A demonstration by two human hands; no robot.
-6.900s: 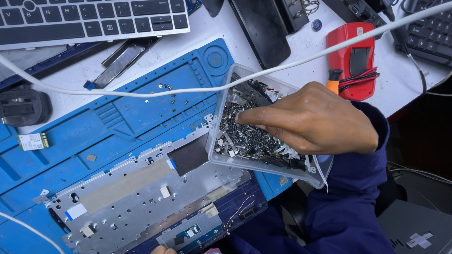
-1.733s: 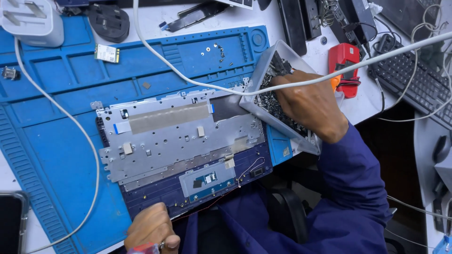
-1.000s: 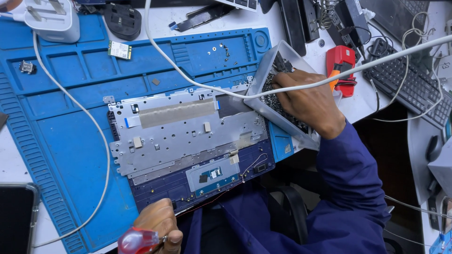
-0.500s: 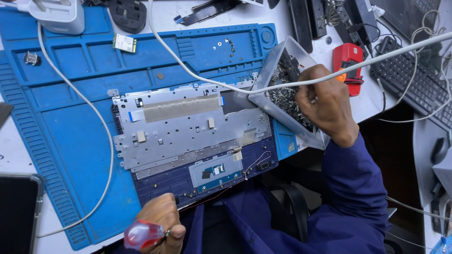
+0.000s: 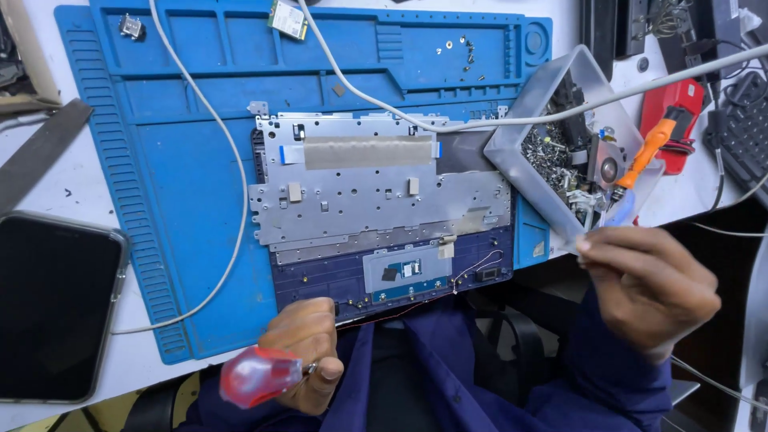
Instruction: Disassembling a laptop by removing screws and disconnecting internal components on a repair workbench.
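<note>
Below the laptop base (image 5: pixel 376 208) — left hand (image 5: pixel 308 352) grips a red-handled screwdriver (image 5: pixel 258 376).

white table (image 5: pixel 96 384) | blue mat (image 5: pixel 184 200) (ridged edges) | black phone (image 5: pixel 52 308) | clear tray (image 5: pixel 552 104)

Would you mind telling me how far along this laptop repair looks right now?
Done: the laptop base lies opened on the blue mat. In hand: left hand grips a red-handled screwdriver; right hand is beside the screw tray. Left: refitting screws, probably.
</note>
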